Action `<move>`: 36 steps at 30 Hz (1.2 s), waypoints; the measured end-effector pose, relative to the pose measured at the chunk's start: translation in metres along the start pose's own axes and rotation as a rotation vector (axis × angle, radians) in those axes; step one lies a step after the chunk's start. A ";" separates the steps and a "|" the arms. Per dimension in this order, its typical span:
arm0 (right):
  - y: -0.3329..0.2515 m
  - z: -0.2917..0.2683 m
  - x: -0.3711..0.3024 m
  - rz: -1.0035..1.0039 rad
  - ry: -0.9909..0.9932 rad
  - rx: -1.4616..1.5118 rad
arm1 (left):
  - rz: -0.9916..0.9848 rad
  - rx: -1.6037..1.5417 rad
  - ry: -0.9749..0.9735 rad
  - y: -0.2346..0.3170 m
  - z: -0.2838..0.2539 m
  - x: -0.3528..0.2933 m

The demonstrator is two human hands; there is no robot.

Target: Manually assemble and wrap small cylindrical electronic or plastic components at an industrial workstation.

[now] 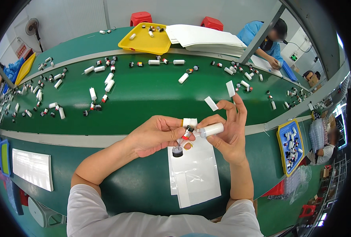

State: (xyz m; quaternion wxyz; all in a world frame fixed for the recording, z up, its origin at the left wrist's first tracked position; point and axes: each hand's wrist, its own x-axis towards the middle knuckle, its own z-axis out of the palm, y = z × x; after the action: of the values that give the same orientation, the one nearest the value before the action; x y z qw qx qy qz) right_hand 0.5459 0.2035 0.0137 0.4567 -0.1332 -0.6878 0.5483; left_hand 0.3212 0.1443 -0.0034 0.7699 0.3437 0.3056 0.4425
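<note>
Nearest: white sheets on bench below hands; L hand has thumb & fingers pinched on short white sleeve, w/ red-blk wired pc. and blk cap hanging beneath. White cyl. lies betw. hands, just R of sleeve, long axis approx. L–R, R end tilted slightly away; R hand nearer, thumb & index closed on it, two raised fingers bearing white strips. Beyond: green belt w/ loose parts, then yellow tray.

A black disc hides some white sheet; the shirt is cut off below; a co-worker's face is blurred; the leftmost parts are too small to tell.
</note>
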 end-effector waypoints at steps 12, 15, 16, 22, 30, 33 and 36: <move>0.013 0.003 -0.015 0.021 0.369 0.006 | 0.128 0.109 0.058 -0.011 0.020 0.011; 0.011 0.012 -0.020 0.293 0.378 0.463 | 0.182 0.138 0.100 -0.011 0.022 0.013; 0.011 0.013 -0.021 0.351 0.367 0.483 | 0.189 0.144 0.107 -0.011 0.023 0.013; 0.018 0.019 -0.023 0.402 0.358 0.448 | 0.312 0.249 0.093 -0.020 0.027 0.016; 0.044 0.010 -0.034 0.224 0.385 0.375 | 0.585 0.682 0.160 -0.036 0.032 0.031; 0.059 -0.005 -0.027 0.091 0.253 0.005 | 0.576 0.513 0.122 -0.040 0.026 0.037; 0.067 -0.041 -0.001 0.192 0.207 -0.258 | 0.442 0.375 0.095 -0.037 0.023 0.039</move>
State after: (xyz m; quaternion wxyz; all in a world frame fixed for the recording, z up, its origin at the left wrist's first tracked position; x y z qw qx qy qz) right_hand 0.5572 0.2534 -0.0466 0.4500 -0.3114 -0.6858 0.4798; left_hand 0.3728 0.1590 -0.0262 0.5625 0.5171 0.3355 0.5510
